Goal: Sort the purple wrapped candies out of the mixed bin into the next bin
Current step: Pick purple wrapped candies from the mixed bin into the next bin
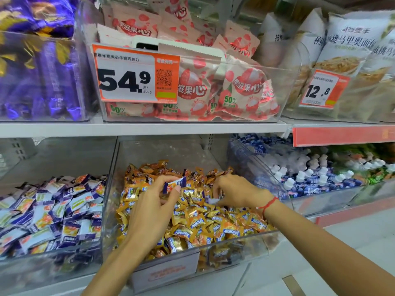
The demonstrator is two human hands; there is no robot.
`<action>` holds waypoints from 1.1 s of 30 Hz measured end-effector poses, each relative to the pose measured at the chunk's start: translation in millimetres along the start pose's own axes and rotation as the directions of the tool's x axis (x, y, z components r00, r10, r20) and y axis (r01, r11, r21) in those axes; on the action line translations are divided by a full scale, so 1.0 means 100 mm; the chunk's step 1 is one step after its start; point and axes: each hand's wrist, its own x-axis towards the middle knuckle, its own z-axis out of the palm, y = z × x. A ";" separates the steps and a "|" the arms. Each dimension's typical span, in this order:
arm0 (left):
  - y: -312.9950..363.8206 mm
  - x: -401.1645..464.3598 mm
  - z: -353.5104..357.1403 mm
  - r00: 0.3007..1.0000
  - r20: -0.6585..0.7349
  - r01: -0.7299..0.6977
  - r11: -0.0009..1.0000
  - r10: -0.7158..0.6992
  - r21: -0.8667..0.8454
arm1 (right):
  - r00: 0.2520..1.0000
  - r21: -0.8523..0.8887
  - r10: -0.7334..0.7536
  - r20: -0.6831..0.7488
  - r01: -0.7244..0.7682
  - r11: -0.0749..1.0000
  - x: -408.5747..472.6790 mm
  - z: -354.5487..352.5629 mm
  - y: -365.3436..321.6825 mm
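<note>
Two hands are working over the middle bin (111,189), a clear plastic bin on the lower shelf that is heaped with gold and orange wrapped candies (192,218). The left hand (154,208) is hovering above the heap and pinching one purple wrapped candy (174,185) between thumb and fingertips, lifting it clear of the pile near the bin's far middle. The right hand (237,192) is reaching down into the far right part of the same heap with its fingers curled, and a small pale wrapper (213,200) is showing at its fingertips, though I cannot tell whether it is actually gripping it. A red string bracelet (268,205) is sitting around the right wrist. Just to the left, touching the middle bin's wall, the next bin (64,255) is holding a pile of purple and white wrapped candies (49,214). To the right, another clear bin (320,201) is holding blue pouches with white caps (310,178). On the upper shelf (149,128), a clear bin of pink snack packets (235,86) is carrying an orange and white price tag (132,74) reading 54.9, with purple bags (38,60) on its left and pale bread bags (346,56) on its right.
</note>
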 end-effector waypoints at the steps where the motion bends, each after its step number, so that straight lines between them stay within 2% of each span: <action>1: 0.00 -0.01 -0.01 1.000 0.005 -0.004 1.000 0.004 -0.008 | 0.999 0.088 0.047 -0.021 -0.045 0.995 -0.04 -0.05 0.01; 3: 0.01 0.00 -0.02 1.000 0.018 -0.013 1.000 0.013 -0.015 | 0.978 0.350 0.164 -0.132 -0.109 0.930 -0.16 -0.17 -0.02; 5: 0.00 0.01 0.00 0.999 0.039 -0.005 1.000 0.005 0.000 | 0.946 0.690 0.259 -0.194 -0.056 0.722 -0.30 -0.23 -0.17; 7: 0.00 0.01 0.01 0.998 0.054 -0.012 1.000 0.011 0.025 | 0.948 0.866 0.251 -0.194 0.045 0.498 -0.40 -0.25 -0.41; 10: 0.01 0.01 0.02 0.998 0.056 -0.016 1.000 0.016 0.015 | 0.952 0.924 0.229 -0.203 0.109 0.366 -0.39 -0.21 -0.74; 13: 0.00 0.02 0.01 0.998 0.042 0.035 0.999 -0.035 -0.004 | 0.945 0.966 0.276 -0.177 0.114 0.232 -0.30 -0.13 -0.90; 15: 0.02 0.00 0.00 0.996 0.049 0.071 0.997 -0.071 0.010 | 0.942 0.977 0.296 -0.159 0.107 0.185 -0.27 -0.09 -0.95; 22: 0.10 -0.04 0.00 0.999 0.032 0.021 0.998 -0.019 -0.051 | 0.946 0.942 0.188 -0.265 0.212 0.261 -0.31 -0.03 -0.96; 24: 0.11 -0.05 -0.01 0.999 -0.033 0.011 0.996 -0.014 -0.094 | 0.930 0.904 0.209 -0.303 0.211 0.371 -0.33 -0.10 -0.86; 27: 0.12 -0.05 -0.05 0.991 -0.132 0.017 0.989 -0.036 -0.145 | 0.841 0.804 0.389 -0.375 0.086 0.589 -0.31 -0.16 -0.51; 28: 0.12 -0.05 -0.06 0.987 -0.157 0.009 0.986 -0.035 -0.168 | 0.834 0.775 0.418 -0.359 0.016 0.632 -0.27 -0.14 -0.39; 30: 0.13 -0.05 -0.08 0.980 -0.193 -0.003 0.978 -0.038 -0.208 | 0.885 0.692 0.390 -0.255 -0.115 0.713 -0.16 -0.08 -0.24; 33: 0.13 -0.03 -0.08 0.975 -0.215 0.012 0.977 -0.059 -0.213 | 0.957 0.539 0.258 -0.130 -0.151 0.829 0.10 0.02 -0.25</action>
